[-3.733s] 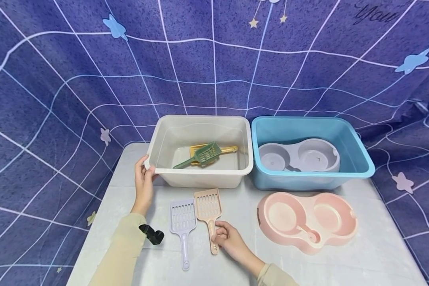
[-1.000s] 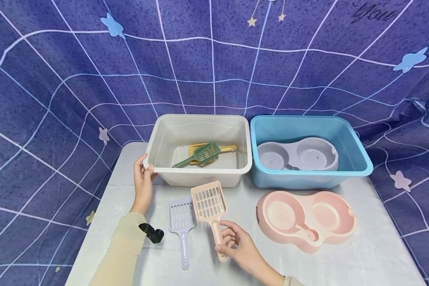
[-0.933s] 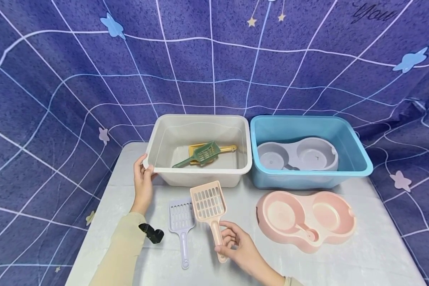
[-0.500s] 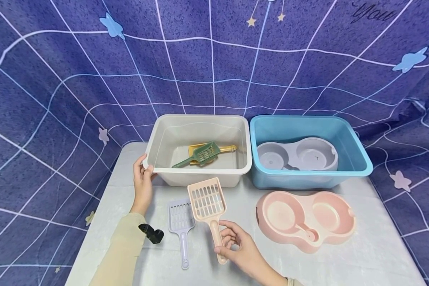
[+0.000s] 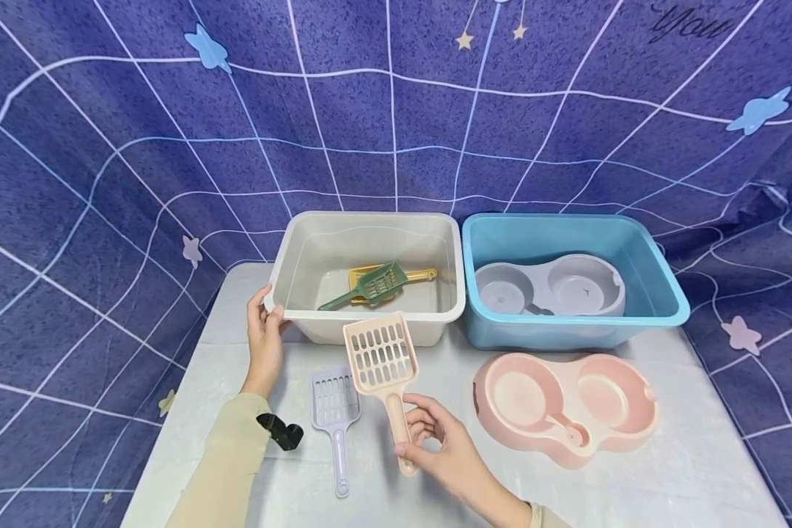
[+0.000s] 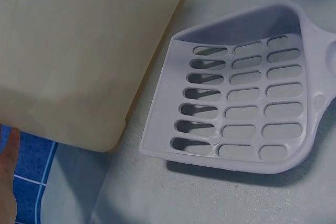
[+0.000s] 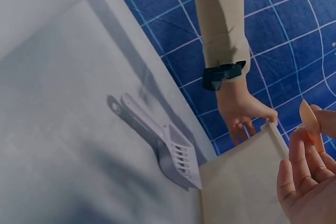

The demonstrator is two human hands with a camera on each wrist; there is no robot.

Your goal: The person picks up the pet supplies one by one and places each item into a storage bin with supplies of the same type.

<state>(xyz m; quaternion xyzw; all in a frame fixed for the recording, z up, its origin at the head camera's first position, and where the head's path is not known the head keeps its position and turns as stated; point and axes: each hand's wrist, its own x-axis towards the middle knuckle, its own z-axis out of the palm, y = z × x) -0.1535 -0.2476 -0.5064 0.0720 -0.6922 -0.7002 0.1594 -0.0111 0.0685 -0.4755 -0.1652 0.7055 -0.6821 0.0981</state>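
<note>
My right hand (image 5: 438,444) pinches the handle of a peach litter scoop (image 5: 396,418), thumb on top and fingers behind. The scoop is raised, its slotted head overlapping the front wall of a pale grey tub (image 5: 317,334) in the head view. My left hand (image 5: 264,345) grips that tub's front left corner, with its thumb at the rim. A lavender litter scoop (image 5: 335,422) lies on the table between my hands; its slotted head (image 6: 164,114) shows large in the left wrist view. Inside the pale tub, a green scoop (image 5: 342,300) lies across a yellow scoop (image 5: 425,275).
Right beside the pale tub stands a blue tub (image 5: 567,337) with a grey double pet bowl (image 5: 584,290) inside. A pink double pet bowl (image 5: 567,411) rests on the table in front of it. A patterned blue curtain (image 5: 429,169) hangs behind.
My right hand has lifted the peach scoop off the table, and its head has moved up and slightly left toward the pale tub. My left hand stays at the tub's corner.
</note>
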